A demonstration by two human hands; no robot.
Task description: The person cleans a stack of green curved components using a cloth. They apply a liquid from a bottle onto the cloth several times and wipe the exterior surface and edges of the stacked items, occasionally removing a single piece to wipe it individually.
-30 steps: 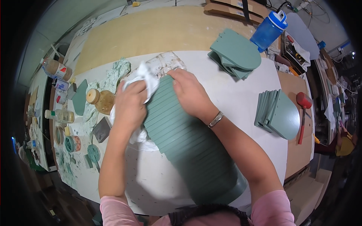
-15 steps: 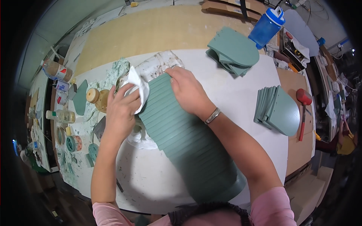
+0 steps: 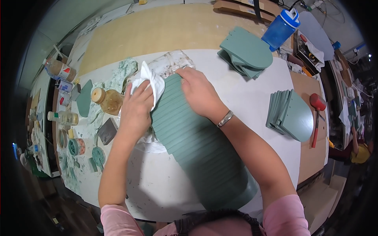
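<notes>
A long row of overlapping green panels (image 3: 199, 147) lies slanted across the table in front of me, its far end away from me and its rounded near end by my body. My left hand (image 3: 136, 112) is closed on a white cloth (image 3: 152, 82), which it presses to the left edge of the row near the far end. Over the far right edge curls my right hand (image 3: 201, 93), gripping the panels; its fingertips are partly hidden. Under and beyond the far end is a smeared plastic-wrapped bundle (image 3: 175, 61).
Left of my arm stand a yellowish jar (image 3: 110, 102), a dark block (image 3: 107, 131) and an open tub of green paste (image 3: 75, 147). Two stacks of rounded green panels (image 3: 252, 51) (image 3: 297, 116) sit right, near a blue bottle (image 3: 280, 31) and a red mallet (image 3: 317, 103).
My left hand and the cloth have moved right and slightly away from me along the panels' edge. The row and my right hand have shifted slightly right in view.
</notes>
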